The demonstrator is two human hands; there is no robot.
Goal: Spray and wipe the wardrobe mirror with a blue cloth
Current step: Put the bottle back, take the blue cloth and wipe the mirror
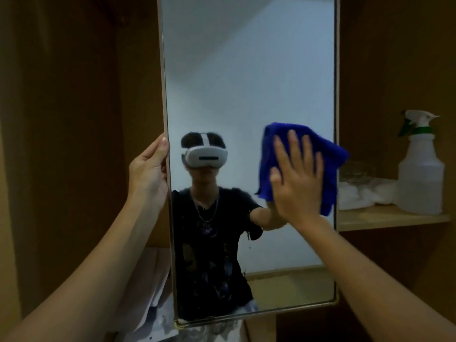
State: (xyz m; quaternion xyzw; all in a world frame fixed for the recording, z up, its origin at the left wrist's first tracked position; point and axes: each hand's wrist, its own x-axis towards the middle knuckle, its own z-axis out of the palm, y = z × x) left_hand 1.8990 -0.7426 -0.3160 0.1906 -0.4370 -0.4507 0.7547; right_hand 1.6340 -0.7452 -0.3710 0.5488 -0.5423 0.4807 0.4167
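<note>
The tall wardrobe mirror [246, 82] in a thin gold frame fills the middle of the view. My right hand [296, 178] lies flat with straight fingers on a blue cloth [330, 154], pressing it against the glass near the mirror's right edge. My left hand [148, 174] grips the mirror's left edge at about the same height, its thumb along the frame. A white spray bottle [420, 169] with a green collar stands on the shelf to the right, apart from both hands.
A wooden shelf [385, 218] at the right holds the bottle, white plastic bags [357, 193] and a dim object behind them. Brown wardrobe panels surround the mirror. Pale paper or packaging [150, 292] lies below left. The glass reflects a person wearing a headset.
</note>
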